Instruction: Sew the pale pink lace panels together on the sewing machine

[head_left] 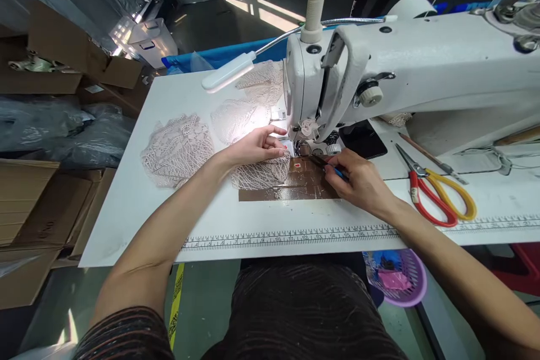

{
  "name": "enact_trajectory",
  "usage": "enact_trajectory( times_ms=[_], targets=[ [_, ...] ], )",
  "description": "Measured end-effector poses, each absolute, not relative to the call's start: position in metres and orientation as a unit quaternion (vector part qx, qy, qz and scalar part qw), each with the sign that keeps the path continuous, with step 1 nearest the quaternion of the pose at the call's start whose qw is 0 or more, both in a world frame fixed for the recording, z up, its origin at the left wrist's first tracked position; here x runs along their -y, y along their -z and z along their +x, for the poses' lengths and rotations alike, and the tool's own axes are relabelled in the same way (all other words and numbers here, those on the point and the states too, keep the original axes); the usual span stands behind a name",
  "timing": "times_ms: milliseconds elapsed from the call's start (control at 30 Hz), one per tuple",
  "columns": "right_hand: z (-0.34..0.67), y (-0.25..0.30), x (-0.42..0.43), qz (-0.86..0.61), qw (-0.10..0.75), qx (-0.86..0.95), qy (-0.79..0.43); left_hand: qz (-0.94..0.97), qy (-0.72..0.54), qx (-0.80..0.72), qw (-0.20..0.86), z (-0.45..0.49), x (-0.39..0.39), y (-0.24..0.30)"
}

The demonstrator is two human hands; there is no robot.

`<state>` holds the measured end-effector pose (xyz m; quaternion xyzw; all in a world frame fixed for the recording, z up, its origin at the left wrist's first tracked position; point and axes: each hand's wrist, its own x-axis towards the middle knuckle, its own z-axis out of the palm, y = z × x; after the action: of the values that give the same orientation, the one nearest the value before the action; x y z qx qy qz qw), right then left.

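My left hand (258,148) presses a piece of white lace (261,173) flat on the table, fingers held together and pointing at the needle area of the white sewing machine (422,67). My right hand (358,180) is closed on a thin blue-handled tool (333,169), its tip aimed at the presser foot (301,149). Both hands rest on a brown taped patch (291,188) in front of the needle.
More lace pieces (177,149) lie at the left and behind the lamp (230,71). Two pairs of scissors, red (426,194) and yellow (453,191), lie at the right. A dark phone (363,139) sits under the machine arm. Cardboard boxes (29,202) stand left; a purple basket (396,277) hangs below the table's ruler edge.
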<state>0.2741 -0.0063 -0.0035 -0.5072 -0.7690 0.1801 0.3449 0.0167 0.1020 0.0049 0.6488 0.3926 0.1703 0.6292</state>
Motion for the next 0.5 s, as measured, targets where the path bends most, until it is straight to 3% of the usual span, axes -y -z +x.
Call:
enact_trajectory(
  times_ms=[500],
  targets=[
    [0.2696, 0.0057, 0.0048, -0.516, 0.346, 0.758, -0.198, 0.664, -0.184, -0.419, 0.591, 0.0234, -0.0962, -0.0069]
  ],
)
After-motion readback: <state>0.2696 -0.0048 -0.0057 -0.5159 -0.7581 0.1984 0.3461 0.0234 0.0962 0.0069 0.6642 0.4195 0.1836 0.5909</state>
